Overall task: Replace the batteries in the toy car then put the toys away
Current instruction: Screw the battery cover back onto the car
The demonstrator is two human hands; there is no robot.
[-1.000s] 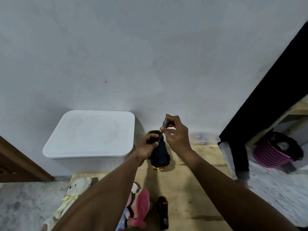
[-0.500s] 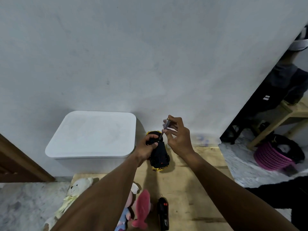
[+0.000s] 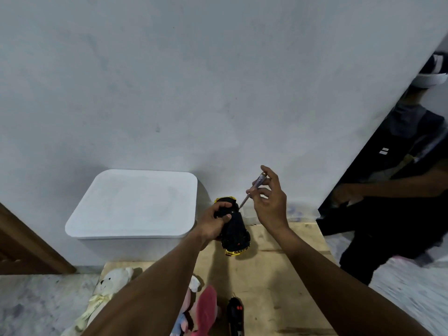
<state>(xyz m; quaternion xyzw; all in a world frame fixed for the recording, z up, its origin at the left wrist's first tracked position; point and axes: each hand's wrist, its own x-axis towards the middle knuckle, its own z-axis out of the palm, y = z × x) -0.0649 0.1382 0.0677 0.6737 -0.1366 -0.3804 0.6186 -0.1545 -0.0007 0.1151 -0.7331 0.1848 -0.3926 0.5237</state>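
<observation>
Hands first: we tag the left hand (image 3: 219, 220) gripping the far end of the black toy car (image 3: 236, 235), fingers curled round its body and thumb on the upturned underside (yellow trim shows at both ends). The car sits over the far part of the wooden tabletop (image 3: 278, 275), near end lowest. We cannot tell whether it touches the wood.

The right hand (image 3: 269, 202) is just right of the car and pinches a thin screwdriver (image 3: 252, 191), fingers clamped on the clear handle. The shaft slants down-left and its tip meets the car's underside beside the left thumb.

Left of the car we see a white box (image 3: 135, 204) with its lid on, against the grey wall (image 3: 218, 93). At the near edge of the tabletop, from left to right, lie a cream teddy bear (image 3: 109, 287), a pink plush toy (image 3: 206, 309) partly hidden by the left arm, and a black remote (image 3: 235, 314).

A person in dark clothes (image 3: 400, 190) stands at far right, and a brown door frame (image 3: 24, 243) is at left.
</observation>
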